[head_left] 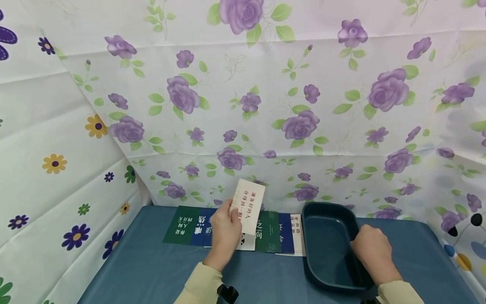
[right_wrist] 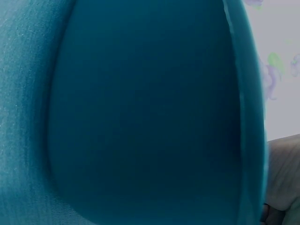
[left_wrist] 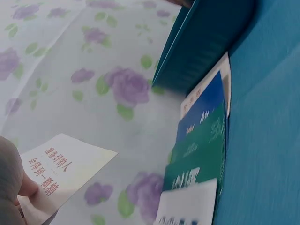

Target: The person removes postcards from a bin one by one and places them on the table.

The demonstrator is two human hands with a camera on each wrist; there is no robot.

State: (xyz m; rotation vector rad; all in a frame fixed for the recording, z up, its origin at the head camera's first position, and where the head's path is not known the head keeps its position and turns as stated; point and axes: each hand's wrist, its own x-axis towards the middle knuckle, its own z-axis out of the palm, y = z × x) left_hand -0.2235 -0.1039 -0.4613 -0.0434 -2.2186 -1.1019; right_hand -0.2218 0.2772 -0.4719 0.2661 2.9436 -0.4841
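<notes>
My left hand (head_left: 224,230) pinches a cream card (head_left: 251,202) printed with red characters, thumb across its face. The card is raised and tilted above a row of cards; its printed face also shows in the left wrist view (left_wrist: 70,164). Green cards (head_left: 178,226), blue cards (head_left: 286,234) and pale cards (head_left: 297,232) overlap in that row along the back of the table. On the right, my right hand (head_left: 373,251) grips the right rim of a dark teal tray (head_left: 328,240). The tray's outside fills most of the right wrist view (right_wrist: 150,112), hiding most of the right fingers.
A blue-green cloth (head_left: 152,270) covers the table. Behind it hangs a white sheet with purple flowers (head_left: 265,126), and another flowered sheet (head_left: 57,190) borders the left side. The tray's left side stands close to the row's right end.
</notes>
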